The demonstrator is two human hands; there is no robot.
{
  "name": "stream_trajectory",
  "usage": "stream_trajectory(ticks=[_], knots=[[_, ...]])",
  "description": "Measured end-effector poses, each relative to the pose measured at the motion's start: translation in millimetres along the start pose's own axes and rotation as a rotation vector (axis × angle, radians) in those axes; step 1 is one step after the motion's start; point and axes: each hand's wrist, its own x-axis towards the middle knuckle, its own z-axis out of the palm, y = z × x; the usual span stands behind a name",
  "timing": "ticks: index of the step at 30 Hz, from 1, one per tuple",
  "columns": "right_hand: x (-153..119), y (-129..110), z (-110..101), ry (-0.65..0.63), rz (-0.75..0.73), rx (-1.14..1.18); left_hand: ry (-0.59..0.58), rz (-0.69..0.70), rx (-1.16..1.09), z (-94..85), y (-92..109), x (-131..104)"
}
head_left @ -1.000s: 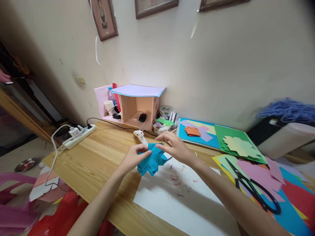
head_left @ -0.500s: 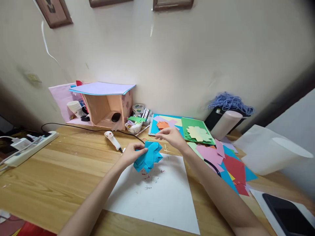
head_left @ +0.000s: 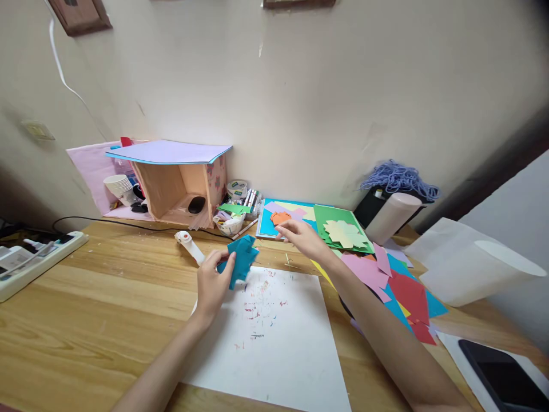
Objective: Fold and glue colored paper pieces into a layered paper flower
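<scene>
My left hand (head_left: 213, 281) pinches a blue folded paper shape (head_left: 242, 260) between thumb and fingers, tilted up above the back left of a white sheet (head_left: 291, 343). That sheet carries small red, blue and dark marks. My right hand (head_left: 303, 239) hovers farther right with thumb and fingertips together; whatever they hold, if anything, is too small to make out. Just behind those fingertips lies an orange folded paper piece (head_left: 281, 218), apart from the hand as far as I can tell. Left of the blue paper rests a white glue gun (head_left: 190, 246), its front end partly behind my left hand.
A lilac-roofed box (head_left: 171, 151) stands against the wall. Pens and tape rolls (head_left: 237, 190) sit beside it. Pale yellow cut paper (head_left: 344, 233) and coloured sheets (head_left: 409, 294) lie right, near blue yarn (head_left: 398, 178) and a phone (head_left: 500, 372). A power strip (head_left: 43, 266) is far left.
My left hand has drawn left and turned the blue paper more upright, showing its edge side. My right hand stays nearly in place. The view has shifted slightly.
</scene>
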Motion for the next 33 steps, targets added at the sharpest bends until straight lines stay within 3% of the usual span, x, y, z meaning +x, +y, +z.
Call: stream_trajectory(ticks=[2,5,7,10,14,17,21,25,27,33], knots=[[-7.7,-10.2,16.3,-0.148,0.081,0.17,0.168,0.278,0.195,-3.5,3.1,-5.1],[-19.2,-23.7,33.9,-0.23,0.133,0.356,0.21,0.64,0.411,-6.4,5.9,-11.5],[-24.6,-28.6,37.6,-0.249,0.143,0.385,0.159,0.764,0.486,-5.8,7.2,-14.5],[-27.8,-29.7,34.0,-0.234,0.13,0.335,0.131,0.79,0.495,-2.2,10.3,-16.7],[-24.7,-24.9,25.1,-0.231,0.054,0.237,0.105,0.721,0.465,0.7,17.7,-15.7],[-19.8,-20.4,18.9,-0.232,-0.014,0.13,0.029,0.592,0.376,-1.5,22.2,-11.6],[-15.9,-19.5,10.4,-0.302,-0.056,0.012,-0.044,0.238,0.133,-6.0,18.2,-2.1],[-14.6,-19.0,7.7,-0.385,-0.054,-0.034,-0.34,-0.114,-0.144,-6.6,6.8,6.0],[-12.9,-15.6,9.4,-0.385,-0.076,-0.037,-0.424,-0.23,-0.182,-5.3,2.8,7.4],[-8.2,-5.3,16.1,-0.37,-0.07,-0.02,-0.411,-0.34,-0.187,-1.5,-3.2,5.7]])
